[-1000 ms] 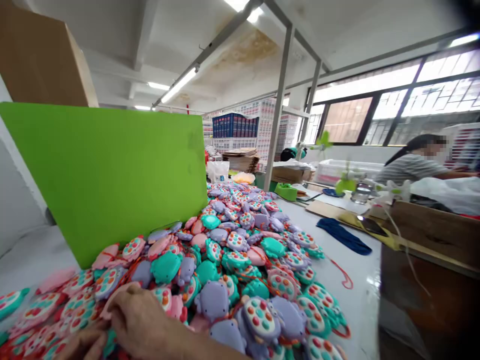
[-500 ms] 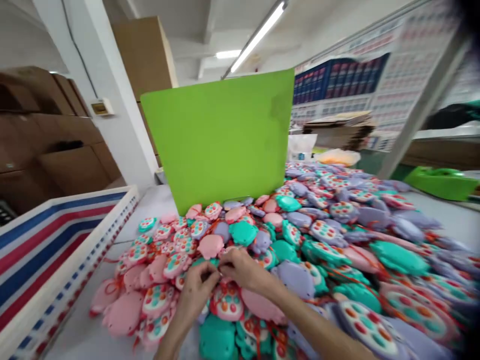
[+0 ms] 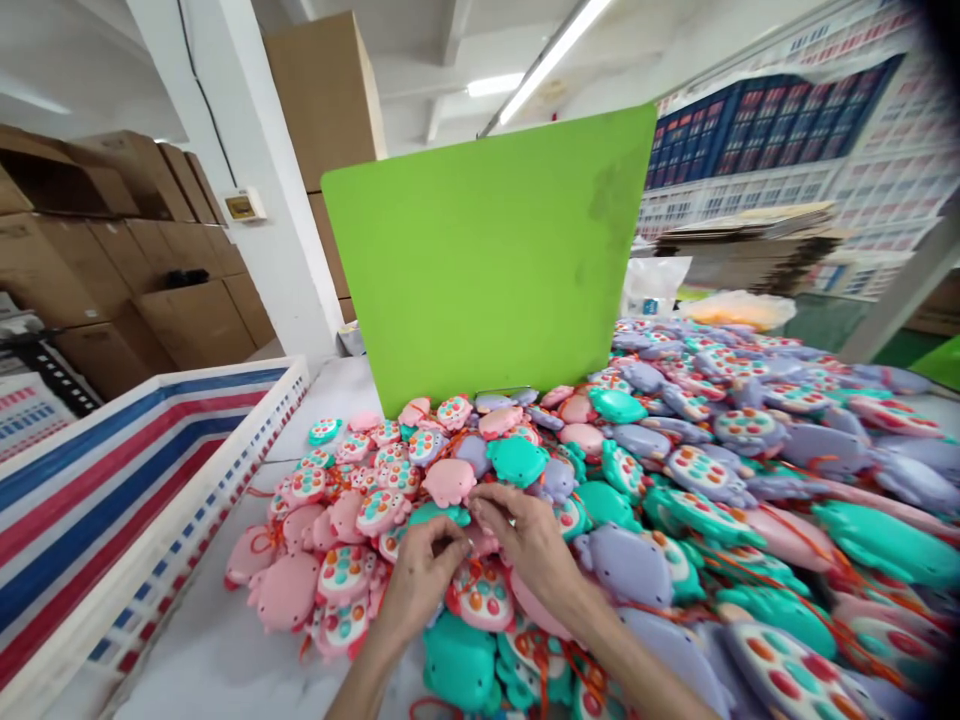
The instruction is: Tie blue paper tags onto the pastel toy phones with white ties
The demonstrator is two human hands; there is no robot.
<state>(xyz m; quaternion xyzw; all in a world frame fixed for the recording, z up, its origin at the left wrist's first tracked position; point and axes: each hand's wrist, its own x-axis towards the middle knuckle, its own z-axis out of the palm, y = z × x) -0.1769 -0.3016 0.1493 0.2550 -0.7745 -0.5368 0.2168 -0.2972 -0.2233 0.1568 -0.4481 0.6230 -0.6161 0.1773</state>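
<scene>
My left hand and my right hand work close together over a heap of small animal-shaped plastic toys, their fingers bent in a pinch. What lies between the fingertips is too small to make out. Just below them sits a pink toy with a white face of coloured round buttons. A teal toy lies nearer me, and a plain pink toy is just beyond the fingers. To the right of my right hand rests a purple toy. Orange-red cords trail among the toys.
A green board stands upright behind the heap. At left is a white plastic basket with a striped lining. Cardboard boxes are stacked behind a white pillar. Flattened cardboard and a clear bag stand at back right.
The view has swung left, so things sit further right in it. My hands have moved slightly apart, with the right fingers lifted a little from the left ones.
</scene>
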